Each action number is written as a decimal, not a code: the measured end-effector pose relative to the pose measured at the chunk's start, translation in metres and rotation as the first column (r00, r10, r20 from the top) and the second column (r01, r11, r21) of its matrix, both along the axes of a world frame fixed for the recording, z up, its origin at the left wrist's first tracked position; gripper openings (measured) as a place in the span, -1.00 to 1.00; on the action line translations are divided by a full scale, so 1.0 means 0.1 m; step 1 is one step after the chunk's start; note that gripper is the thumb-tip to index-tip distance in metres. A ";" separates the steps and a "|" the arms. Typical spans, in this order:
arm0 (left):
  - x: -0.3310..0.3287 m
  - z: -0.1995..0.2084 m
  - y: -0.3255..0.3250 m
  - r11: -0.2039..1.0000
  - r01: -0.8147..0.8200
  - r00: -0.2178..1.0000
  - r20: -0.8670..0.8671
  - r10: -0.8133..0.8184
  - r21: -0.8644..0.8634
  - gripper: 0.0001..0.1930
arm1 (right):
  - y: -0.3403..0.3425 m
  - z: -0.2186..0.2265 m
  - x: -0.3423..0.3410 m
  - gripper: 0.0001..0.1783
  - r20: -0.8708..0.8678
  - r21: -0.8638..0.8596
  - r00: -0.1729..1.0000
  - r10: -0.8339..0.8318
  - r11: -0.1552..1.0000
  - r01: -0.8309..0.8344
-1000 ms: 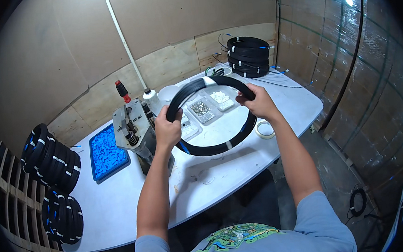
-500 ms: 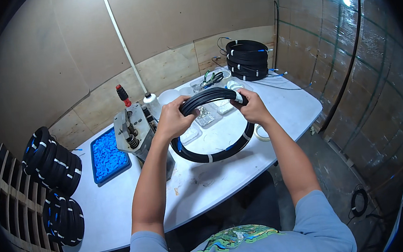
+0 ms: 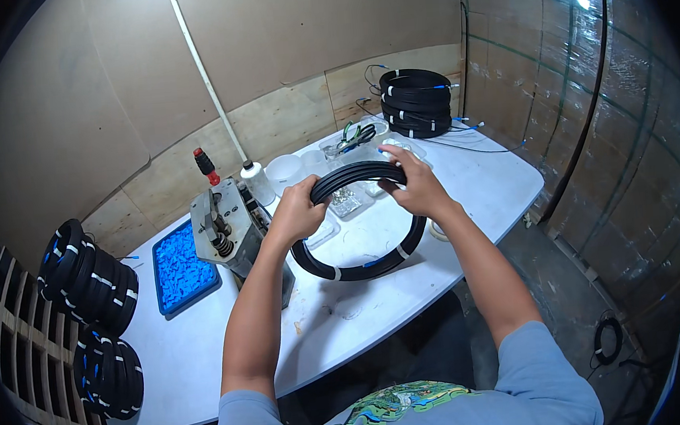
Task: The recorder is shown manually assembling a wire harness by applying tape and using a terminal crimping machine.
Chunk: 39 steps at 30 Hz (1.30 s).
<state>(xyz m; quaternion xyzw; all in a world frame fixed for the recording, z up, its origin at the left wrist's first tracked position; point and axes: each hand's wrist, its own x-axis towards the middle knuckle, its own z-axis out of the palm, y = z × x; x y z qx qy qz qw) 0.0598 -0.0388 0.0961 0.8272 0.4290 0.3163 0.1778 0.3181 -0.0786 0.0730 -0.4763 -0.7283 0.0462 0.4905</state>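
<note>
A coil of black cable (image 3: 352, 273), bound with white ties and showing a bit of blue on its lower part, is held up in front of me over the table. My left hand (image 3: 297, 209) grips its upper left side, fingers wrapped over the strands. At the upper right, my right hand (image 3: 420, 188) has the coil between thumb and palm, with some fingers lifted off and stretched past it. Behind the ring lies a clear box of small metal parts (image 3: 347, 202).
A bench press (image 3: 233, 225) stands left of centre, beside a blue tray of small blue pieces (image 3: 215, 289). Stacked black coils rest at left (image 3: 93, 272) and far right (image 3: 417, 104). A white bottle (image 3: 255, 181) and white bowl (image 3: 284, 169) stand behind. A tape roll (image 3: 437, 231) lies right.
The coil has turned in my hands, its ties shifting leftward along the lower rim. My right hand's fingers have loosened and lifted, and its white-tied part is no longer at the upper right.
</note>
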 end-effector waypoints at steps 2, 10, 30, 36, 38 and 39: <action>0.07 0.03 0.06 1.000 0.021 1.000 -0.016 -0.021 0.000 -0.78 | 0.07 0.07 0.05 -0.35 0.159 -0.003 0.987 0.021 1.000 -0.021; -0.11 0.18 0.00 0.958 0.243 0.968 -0.020 -0.248 -0.150 -0.53 | 0.06 0.26 0.18 -0.39 0.312 -0.255 0.925 0.217 0.957 -0.138; 0.28 0.07 -0.02 0.999 0.036 0.999 -0.027 -0.035 0.039 -0.76 | 0.02 0.46 0.05 -0.61 0.295 -0.332 0.946 0.134 0.943 -0.030; 0.30 0.12 0.04 0.999 0.013 0.997 -0.081 -0.015 -0.035 -0.73 | 0.14 0.49 0.11 -0.57 0.312 -0.482 0.928 0.201 0.876 -0.028; 0.33 0.16 0.02 0.998 -0.044 0.994 -0.107 0.039 -0.048 -0.73 | 0.15 0.50 0.12 -0.61 0.300 -0.484 0.935 0.190 0.875 -0.022; 0.34 0.16 0.02 0.998 -0.043 0.994 -0.105 0.037 -0.047 -0.73 | 0.15 0.47 0.14 -0.61 0.302 -0.484 0.935 0.188 0.875 -0.020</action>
